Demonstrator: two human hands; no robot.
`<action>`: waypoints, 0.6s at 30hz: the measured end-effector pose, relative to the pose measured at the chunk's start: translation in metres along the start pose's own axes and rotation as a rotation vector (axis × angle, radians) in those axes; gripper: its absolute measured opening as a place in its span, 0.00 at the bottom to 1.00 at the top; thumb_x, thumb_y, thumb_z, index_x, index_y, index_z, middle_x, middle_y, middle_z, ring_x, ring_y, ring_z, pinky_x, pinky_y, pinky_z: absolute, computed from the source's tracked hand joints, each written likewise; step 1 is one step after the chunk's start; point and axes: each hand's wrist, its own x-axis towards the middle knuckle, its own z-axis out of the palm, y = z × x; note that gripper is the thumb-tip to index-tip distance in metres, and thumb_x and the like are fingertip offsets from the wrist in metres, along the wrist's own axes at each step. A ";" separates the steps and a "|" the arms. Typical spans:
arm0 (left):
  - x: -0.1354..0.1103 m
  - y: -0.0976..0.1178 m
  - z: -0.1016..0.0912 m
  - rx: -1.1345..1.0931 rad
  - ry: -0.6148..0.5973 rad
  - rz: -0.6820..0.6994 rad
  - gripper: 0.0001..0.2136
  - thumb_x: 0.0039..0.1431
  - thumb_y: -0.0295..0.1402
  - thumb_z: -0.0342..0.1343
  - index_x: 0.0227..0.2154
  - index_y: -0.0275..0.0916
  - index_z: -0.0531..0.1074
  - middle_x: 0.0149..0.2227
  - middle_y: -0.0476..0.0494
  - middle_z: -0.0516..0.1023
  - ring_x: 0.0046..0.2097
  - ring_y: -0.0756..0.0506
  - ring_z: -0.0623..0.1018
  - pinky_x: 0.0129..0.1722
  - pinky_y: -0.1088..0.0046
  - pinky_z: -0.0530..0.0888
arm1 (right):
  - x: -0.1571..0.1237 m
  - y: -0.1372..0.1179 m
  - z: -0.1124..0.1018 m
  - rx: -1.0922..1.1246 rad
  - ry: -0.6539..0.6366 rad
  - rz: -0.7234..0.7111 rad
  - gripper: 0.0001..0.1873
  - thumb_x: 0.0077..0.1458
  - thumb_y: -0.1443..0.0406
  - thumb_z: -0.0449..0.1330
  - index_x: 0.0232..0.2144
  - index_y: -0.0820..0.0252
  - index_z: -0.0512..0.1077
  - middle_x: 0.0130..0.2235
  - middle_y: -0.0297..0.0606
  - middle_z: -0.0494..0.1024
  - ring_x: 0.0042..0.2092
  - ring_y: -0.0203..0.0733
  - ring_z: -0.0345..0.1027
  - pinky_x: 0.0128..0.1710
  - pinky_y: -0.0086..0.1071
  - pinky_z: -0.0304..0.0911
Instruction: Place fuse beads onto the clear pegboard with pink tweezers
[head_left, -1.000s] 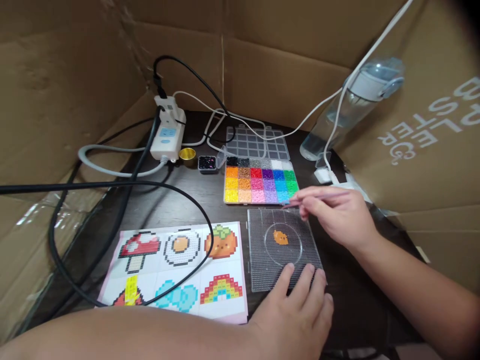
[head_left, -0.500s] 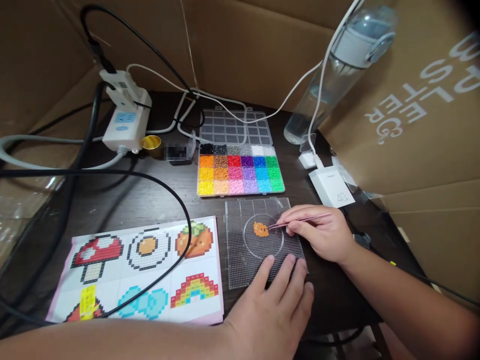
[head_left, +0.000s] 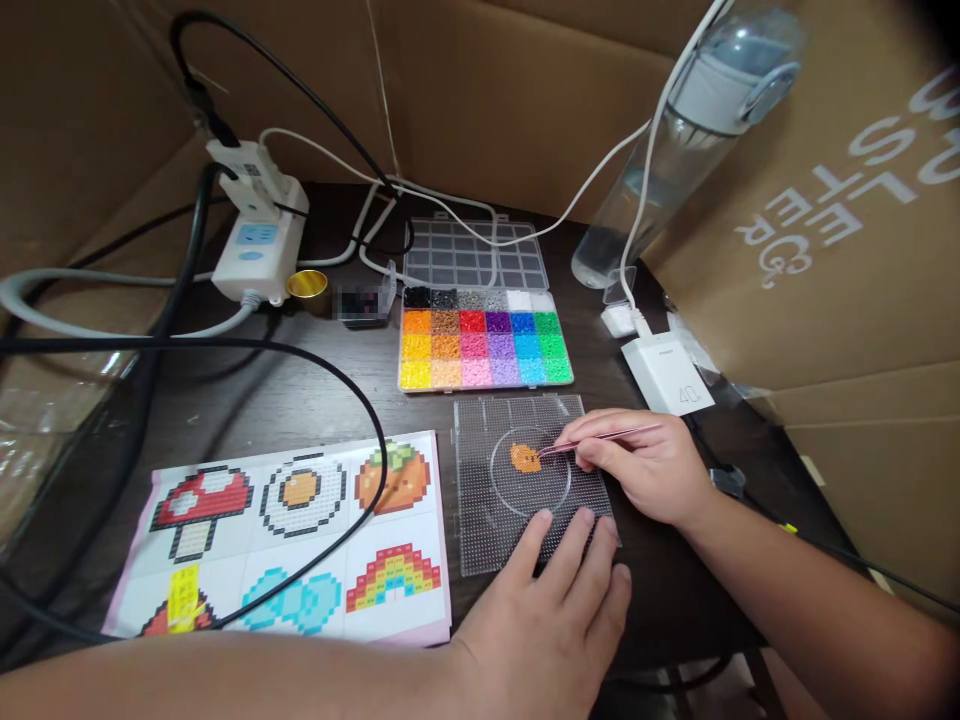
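Note:
A clear pegboard [head_left: 480, 520] with a round outline lies on the dark table. Inside its ring sits a small patch of orange fuse beads [head_left: 524, 459] with a few dark ones at its right side. My right hand [head_left: 637, 465] pinches pink tweezers [head_left: 611, 435], whose tips reach the right edge of the orange patch; whether a bead is between the tips is too small to tell. Across the near edge of the pegboard my left hand [head_left: 551, 600] lies with fingers spread, holding nothing. Behind the board stands an open bead box [head_left: 486, 345] sorted by colour.
A pattern sheet [head_left: 300, 545] with pixel pictures lies left, crossed by a black cable [head_left: 352, 385]. Farther back are a power strip [head_left: 259, 245], a gold-coloured tin [head_left: 307, 287] and a small black box [head_left: 364, 305]. A white charger [head_left: 667, 372] and water bottle [head_left: 645, 195] stand right, near cardboard walls.
The whole view has shifted slightly, so everything appears a little farther right. Both hands keep nearly the same pose, the tweezer tips still beside the orange beads.

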 end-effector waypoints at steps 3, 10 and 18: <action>0.000 0.000 0.001 -0.001 0.003 0.002 0.24 0.67 0.43 0.45 0.61 0.36 0.66 0.65 0.33 0.62 0.66 0.33 0.60 0.61 0.48 0.49 | 0.000 0.000 0.001 -0.009 0.022 0.005 0.07 0.56 0.63 0.65 0.29 0.57 0.83 0.32 0.40 0.84 0.27 0.35 0.75 0.25 0.27 0.73; 0.000 0.001 0.003 -0.019 0.010 -0.009 0.25 0.65 0.44 0.49 0.61 0.36 0.66 0.66 0.32 0.62 0.66 0.32 0.60 0.62 0.48 0.47 | -0.008 -0.009 0.009 -0.165 0.177 -0.020 0.09 0.58 0.67 0.62 0.28 0.59 0.81 0.29 0.38 0.83 0.26 0.35 0.76 0.25 0.24 0.73; -0.002 0.005 0.004 -0.030 0.018 -0.024 0.26 0.63 0.44 0.51 0.61 0.37 0.67 0.65 0.34 0.64 0.67 0.33 0.58 0.63 0.47 0.47 | -0.018 -0.010 0.020 -0.432 0.281 -0.397 0.08 0.53 0.76 0.64 0.31 0.61 0.81 0.30 0.38 0.83 0.33 0.37 0.79 0.36 0.27 0.76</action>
